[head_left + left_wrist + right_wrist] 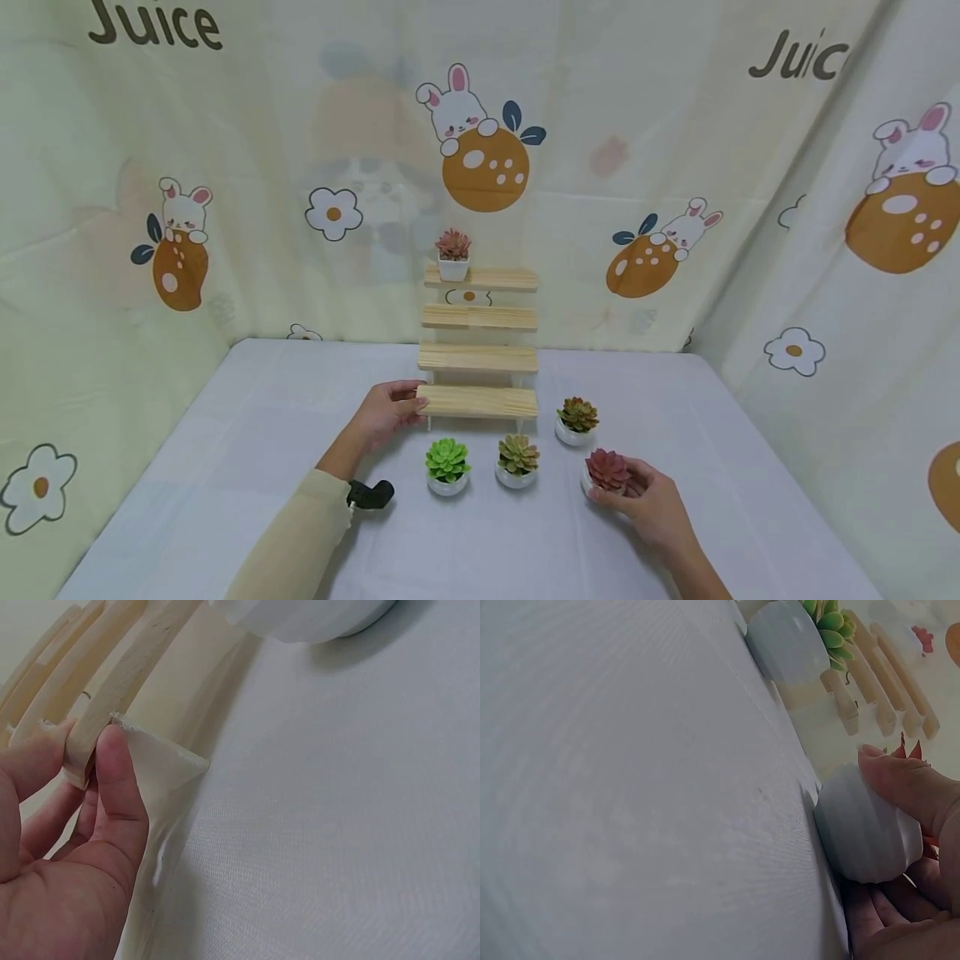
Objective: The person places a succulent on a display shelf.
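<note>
A stepped wooden shelf (pixel 480 402) with several tiers stands at the middle of the table. My left hand (pixel 388 410) pinches the left end of its lowest board (pixel 105 724) between thumb and fingers. To the right, my right hand (pixel 654 504) grips a dark red succulent (pixel 608 470) by its round white pot (pixel 866 825), thumb on one side and fingers on the other. In the right wrist view the pot's base looks to be at the tabletop; whether it touches I cannot tell.
A bright green succulent (pixel 447 460) and a pale green one (pixel 518 455) stand before the shelf. A brownish-green succulent (pixel 577 415) sits at its right. On the top tier is a pink succulent (pixel 453 246) in a square white pot. Printed curtains (pixel 585 100) hang behind the white table (pixel 300 392).
</note>
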